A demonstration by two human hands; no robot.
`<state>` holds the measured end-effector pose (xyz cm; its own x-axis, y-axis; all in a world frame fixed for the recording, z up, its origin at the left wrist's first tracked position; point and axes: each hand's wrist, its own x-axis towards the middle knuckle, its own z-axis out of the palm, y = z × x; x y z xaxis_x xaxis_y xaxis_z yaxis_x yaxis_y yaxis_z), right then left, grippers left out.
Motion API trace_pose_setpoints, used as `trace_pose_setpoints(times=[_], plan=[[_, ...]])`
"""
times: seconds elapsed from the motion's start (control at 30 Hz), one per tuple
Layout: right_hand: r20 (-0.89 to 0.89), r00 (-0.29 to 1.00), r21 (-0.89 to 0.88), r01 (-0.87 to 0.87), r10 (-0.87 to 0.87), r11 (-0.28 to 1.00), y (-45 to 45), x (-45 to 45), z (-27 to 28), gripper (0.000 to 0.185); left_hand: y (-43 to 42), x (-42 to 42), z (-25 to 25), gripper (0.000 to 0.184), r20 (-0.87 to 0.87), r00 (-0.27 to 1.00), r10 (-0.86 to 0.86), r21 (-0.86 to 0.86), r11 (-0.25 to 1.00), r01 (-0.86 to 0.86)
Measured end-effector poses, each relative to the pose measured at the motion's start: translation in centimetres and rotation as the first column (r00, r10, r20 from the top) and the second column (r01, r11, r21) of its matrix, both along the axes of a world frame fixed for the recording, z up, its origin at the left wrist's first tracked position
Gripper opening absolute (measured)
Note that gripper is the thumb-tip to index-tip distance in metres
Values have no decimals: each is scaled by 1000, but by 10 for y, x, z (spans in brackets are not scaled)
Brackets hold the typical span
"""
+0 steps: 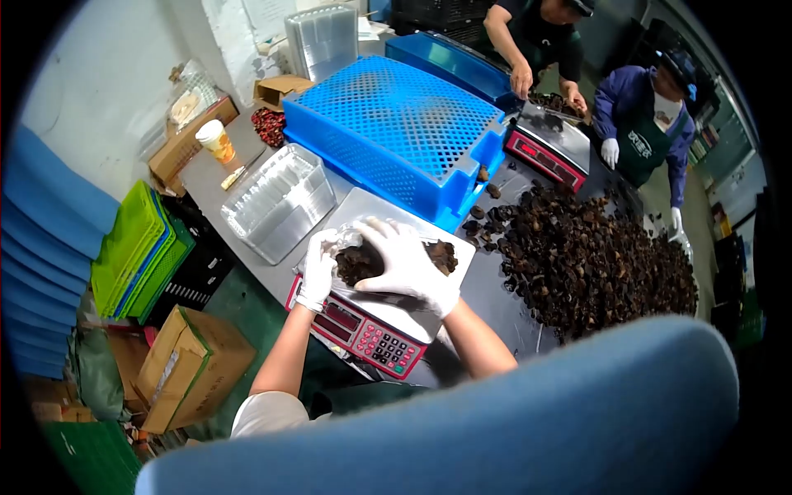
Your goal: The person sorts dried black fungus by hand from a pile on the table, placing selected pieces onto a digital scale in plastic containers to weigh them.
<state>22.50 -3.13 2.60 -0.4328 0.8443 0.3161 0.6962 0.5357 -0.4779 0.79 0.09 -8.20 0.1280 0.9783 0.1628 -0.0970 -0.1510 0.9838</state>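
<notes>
Over the scale [375,340], I am spreading my right hand [403,260] across the dark pieces [356,264], curling my left hand [318,268] beside them, their long axis running left to right.

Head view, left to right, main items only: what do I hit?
Bright green crates → paper cup → clear plastic containers on the table → right gloved hand → big heap of dark pieces.
</notes>
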Motion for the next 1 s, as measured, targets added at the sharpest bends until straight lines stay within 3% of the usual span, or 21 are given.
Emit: trace_pose_setpoints(times=[0.07,0.17,0.2,0.27,0.4,0.47,0.5,0.53,0.6,0.67,0.73,0.77,0.8,0.9,0.93,1.0], plan=[[-170,985,-17,-37,33,999,-6,18,15,84,3,-9,-1,39,18,1000,1,60,998,-2],[-324,936,-76,120,-139,990,-20,51,13,56,6,-30,1,36,22,997,68,61,996,-69],[-315,935,-3,173,-165,985,-21,64,4,50,10,-38,-2,35,25,996,87,89,992,-89],[-377,881,-199,224,-286,954,-28,87,-5,46,10,-46,15,34,10,993,114,98,989,-115],[-460,805,-306,253,-375,918,-43,106,-29,36,9,-33,58,34,-93,992,80,198,978,-61],[-455,799,-284,288,-393,915,-49,112,-45,34,4,-15,78,40,-384,923,32,318,943,100],[-446,790,-307,306,-421,901,-55,109,-40,33,3,-8,79,54,-504,863,11,338,922,186],[-419,802,-279,331,-425,901,-58,108,-44,32,6,-2,83,71,-707,703,79,442,825,352],[-353,834,-238,358,-423,903,-63,105,-44,32,4,18,85,85,-832,546,99,418,759,499],[-384,811,-272,358,-442,893,-70,100,-43,39,8,33,76,98,-913,408,30,273,788,552],[-257,845,-288,396,-469,872,-75,93,-31,48,10,45,64,96,-940,336,52,236,811,536],[-187,892,-111,398,-412,911,-74,90,-31,58,12,48,59,96,-939,339,49,239,803,546],[-134,919,-41,367,-370,929,-74,87,-27,69,13,49,57,95,-940,334,71,260,783,565],[52,931,-40,362,-360,931,-71,70,-23,82,15,50,48,93,-936,332,119,305,745,593],[150,917,-89,385,-370,919,-71,63,-17,75,16,50,46,91,-930,334,151,332,733,594],[94,935,-52,348,-342,936,-65,61,-30,61,17,50,44,94,-947,313,70,249,775,581]])
